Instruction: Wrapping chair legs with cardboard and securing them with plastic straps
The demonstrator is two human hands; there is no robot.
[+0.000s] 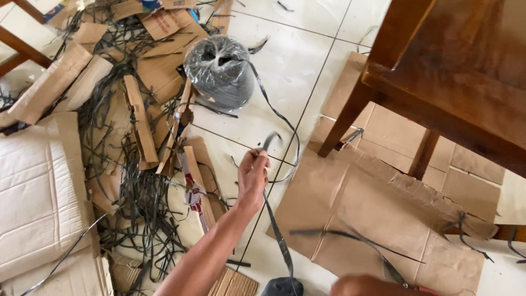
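Overhead: left hand (253,174) grip pinching black strap (276,230) from spool (221,71); right hand (372,286) grip unclear.

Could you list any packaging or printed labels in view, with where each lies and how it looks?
Printed carton pieces: top left, brown with red and blue print.
Printed cardboard strip: beside the left hand, brown with red and white print.
Strap spool: top centre, round, dark grey, in clear plastic wrap.
Flattened carton: under the wooden chair, plain brown.

A spool of strap (220,71) stands on the tiled floor (285,60), behind the left hand (253,176). Cardboard scraps (137,82) lie left; flattened cardboard (372,214) lies right, under the wooden table (455,71).
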